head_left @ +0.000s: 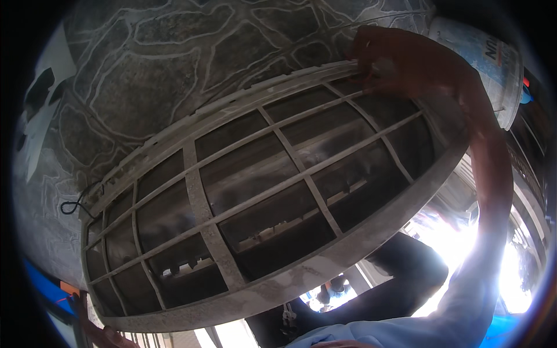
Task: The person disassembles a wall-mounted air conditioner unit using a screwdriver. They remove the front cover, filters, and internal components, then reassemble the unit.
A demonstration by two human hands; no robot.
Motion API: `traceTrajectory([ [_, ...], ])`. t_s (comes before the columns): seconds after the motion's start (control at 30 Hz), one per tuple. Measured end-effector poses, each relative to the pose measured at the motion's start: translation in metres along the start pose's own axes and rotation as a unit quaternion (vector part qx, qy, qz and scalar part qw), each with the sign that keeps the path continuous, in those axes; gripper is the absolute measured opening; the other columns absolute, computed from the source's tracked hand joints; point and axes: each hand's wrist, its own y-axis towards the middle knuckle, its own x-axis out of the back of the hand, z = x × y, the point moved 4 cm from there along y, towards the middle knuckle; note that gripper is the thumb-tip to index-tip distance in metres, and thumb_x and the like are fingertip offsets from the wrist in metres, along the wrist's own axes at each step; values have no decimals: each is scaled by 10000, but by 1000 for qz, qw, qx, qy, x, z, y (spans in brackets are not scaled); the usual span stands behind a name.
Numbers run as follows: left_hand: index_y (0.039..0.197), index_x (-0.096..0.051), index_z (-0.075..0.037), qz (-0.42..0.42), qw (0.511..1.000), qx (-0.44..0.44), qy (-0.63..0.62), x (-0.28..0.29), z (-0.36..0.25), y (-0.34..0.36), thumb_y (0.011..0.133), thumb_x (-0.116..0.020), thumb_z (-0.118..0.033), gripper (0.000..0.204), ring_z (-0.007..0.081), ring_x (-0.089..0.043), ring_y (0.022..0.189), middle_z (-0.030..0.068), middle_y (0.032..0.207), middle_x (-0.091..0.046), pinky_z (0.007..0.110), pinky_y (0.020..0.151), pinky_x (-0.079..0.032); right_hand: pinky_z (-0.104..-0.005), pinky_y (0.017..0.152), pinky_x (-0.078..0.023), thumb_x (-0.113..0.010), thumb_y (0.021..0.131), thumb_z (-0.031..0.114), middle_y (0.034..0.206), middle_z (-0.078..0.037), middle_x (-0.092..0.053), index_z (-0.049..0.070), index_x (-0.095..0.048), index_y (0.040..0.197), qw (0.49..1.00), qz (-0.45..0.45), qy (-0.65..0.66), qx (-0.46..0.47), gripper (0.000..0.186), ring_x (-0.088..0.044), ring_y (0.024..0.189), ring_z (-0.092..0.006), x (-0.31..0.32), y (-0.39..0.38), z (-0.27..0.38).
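Note:
A large, dusty off-white air-conditioner casing [200, 200] fills the middle of the view, tilted with its right end higher. Dark mesh shows behind its grid of bars, with some slots lower down. From the right, my right arm reaches over the casing's upper right end, and my right hand [400, 61] is closed on its far edge; shadow and blur hide part of the fingers. At the lower left corner, my left hand [113, 336] holds the casing's end, only partly in view. A short dark loop of cord [71, 207] sticks out beside the casing's left end.
Behind the casing lies a grey stone-patterned surface [145, 75] with pale joint lines. A white and blue bucket [481, 64] stands at the upper right, beyond my right arm. Something blue [46, 290] and a small orange thing [69, 287] appear at the lower left. Strong glare washes out the lower right.

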Motion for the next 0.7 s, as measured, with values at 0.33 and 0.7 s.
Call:
traceTrajectory([
  [0.33,1294,-645,81,245,959,-135,-52,-18,-45,2,963,-376,-802,981,415,-623,1230,249,1305,-660,499,1070,-460,-425,1051,-489,-701,934,231,1250,-121,-646,34,-712,1035,997,13,76,-9,222,-636,1218,-295,-2,-5,-23],
  [0.7,1399,-574,28,320,940,-102,-64,-14,-58,58,1042,-517,-486,628,385,-575,1291,219,1346,-626,483,1106,-425,-435,951,-502,-628,998,342,1108,-100,-690,101,-637,1289,994,101,40,-31,378,-667,1044,-266,-26,17,-73],
])
